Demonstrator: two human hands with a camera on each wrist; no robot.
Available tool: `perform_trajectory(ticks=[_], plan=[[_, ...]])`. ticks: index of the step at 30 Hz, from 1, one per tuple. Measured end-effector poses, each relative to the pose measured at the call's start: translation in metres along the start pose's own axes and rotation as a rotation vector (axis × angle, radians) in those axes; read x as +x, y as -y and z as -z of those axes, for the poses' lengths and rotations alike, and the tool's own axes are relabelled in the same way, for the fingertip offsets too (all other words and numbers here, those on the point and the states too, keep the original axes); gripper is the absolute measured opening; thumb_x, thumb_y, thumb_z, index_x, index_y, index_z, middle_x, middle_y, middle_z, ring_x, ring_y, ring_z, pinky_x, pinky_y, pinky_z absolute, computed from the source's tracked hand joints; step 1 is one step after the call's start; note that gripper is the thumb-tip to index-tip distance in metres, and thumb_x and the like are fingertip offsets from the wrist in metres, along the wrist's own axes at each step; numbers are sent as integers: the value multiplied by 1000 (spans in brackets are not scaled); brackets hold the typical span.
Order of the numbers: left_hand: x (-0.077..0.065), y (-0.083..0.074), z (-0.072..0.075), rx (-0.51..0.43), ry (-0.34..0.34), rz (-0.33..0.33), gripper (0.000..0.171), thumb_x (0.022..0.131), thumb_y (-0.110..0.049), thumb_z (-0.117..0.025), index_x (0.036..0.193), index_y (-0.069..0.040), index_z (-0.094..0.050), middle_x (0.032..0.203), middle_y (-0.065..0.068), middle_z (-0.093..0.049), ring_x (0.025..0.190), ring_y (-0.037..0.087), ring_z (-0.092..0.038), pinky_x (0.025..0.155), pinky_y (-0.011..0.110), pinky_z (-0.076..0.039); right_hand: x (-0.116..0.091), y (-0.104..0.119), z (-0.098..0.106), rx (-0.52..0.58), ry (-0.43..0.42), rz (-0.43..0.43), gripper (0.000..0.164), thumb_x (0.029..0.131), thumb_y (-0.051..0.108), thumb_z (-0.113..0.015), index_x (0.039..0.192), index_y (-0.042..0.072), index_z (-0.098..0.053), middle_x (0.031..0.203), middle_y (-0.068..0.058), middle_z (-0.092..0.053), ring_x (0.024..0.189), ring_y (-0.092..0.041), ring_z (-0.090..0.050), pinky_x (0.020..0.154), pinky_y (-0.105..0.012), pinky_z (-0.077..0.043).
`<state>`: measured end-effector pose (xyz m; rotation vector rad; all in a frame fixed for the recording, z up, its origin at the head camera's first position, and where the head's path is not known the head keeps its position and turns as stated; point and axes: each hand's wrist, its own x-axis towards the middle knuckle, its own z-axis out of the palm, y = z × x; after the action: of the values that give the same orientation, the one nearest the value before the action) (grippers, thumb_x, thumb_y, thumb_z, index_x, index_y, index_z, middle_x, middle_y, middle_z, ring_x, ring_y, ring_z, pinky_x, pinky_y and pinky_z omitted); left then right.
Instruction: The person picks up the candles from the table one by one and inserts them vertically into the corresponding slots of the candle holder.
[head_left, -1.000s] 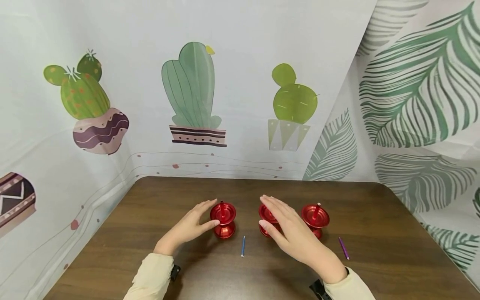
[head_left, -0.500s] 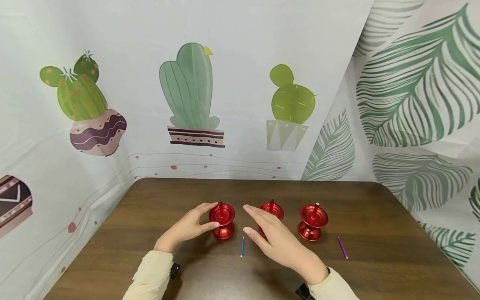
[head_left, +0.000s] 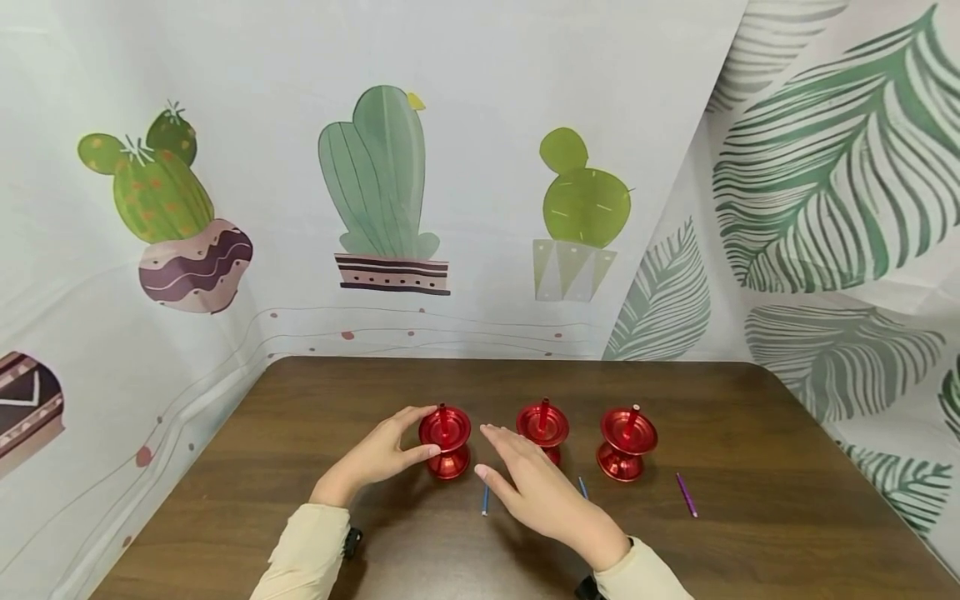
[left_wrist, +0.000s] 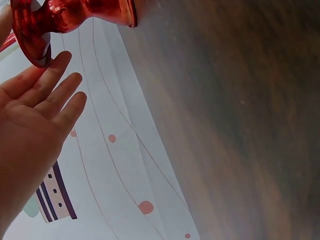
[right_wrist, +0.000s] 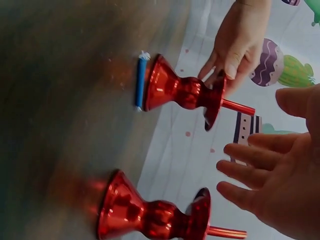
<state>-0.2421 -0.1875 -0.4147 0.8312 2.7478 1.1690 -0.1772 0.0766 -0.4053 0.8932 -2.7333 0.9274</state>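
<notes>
My left hand [head_left: 375, 458] holds the dish rim of the leftmost red metal candlestick [head_left: 448, 462], thumb at the near side and fingers at the far side. The candlestick stands upright with a thin red tube rising from its dish. My right hand [head_left: 540, 492] hovers with spread, relaxed fingers in front of the middle candlestick [head_left: 542, 423], touching nothing. In the head view a slim blue candle [head_left: 485, 500] lies left of this hand, and the hand partly hides a second blue stick [head_left: 583, 487]. The right wrist view shows the blue candle [right_wrist: 141, 82] beside the held candlestick's base.
A third red candlestick [head_left: 624, 458] stands to the right, its tube white at the top. Farther right lies a thin purple candle [head_left: 686, 495]. The brown wooden table [head_left: 337, 387] ends at a cactus-printed cloth backdrop [head_left: 487, 167].
My right hand has moved left and nearer to me, away from the candlesticks, uncovering the middle one and part of a second blue stick. The left hand keeps its place at the leftmost candlestick.
</notes>
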Motion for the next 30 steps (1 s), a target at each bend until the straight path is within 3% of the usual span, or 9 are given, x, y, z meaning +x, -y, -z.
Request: perform_trajectory(ticks=[14,23,30], plan=[[0,4,-3,-2,-5,-6,67,86,-34,-72,139,-3,-46,133,12,-54,125,33,-49,102,55,-40,5,3,-24,-110,105,-84,59,97,35,-56,138,-6,-45,142,-25,-44,132,-42,-40,105,-56,-35],[1,5,-3,6,-1,-2,66,87,-35,-71,140,-4,-46,133,11,-53,127,33,-48,102,54,-39,6,2,-30,-178,221,-196,60,92,36,-63,129,-10,-52,140,-30,-43,131,-47,-39,103,-58,-35],[2,5,-2,1,3,-10,66,87,-35,-71,140,-4,-46,133,11,-54,127,32,-47,102,53,-40,7,4,-32,-243,255,-197,56,86,32,-72,120,-9,-59,136,-29,-47,127,-46,-43,102,-55,-39]])
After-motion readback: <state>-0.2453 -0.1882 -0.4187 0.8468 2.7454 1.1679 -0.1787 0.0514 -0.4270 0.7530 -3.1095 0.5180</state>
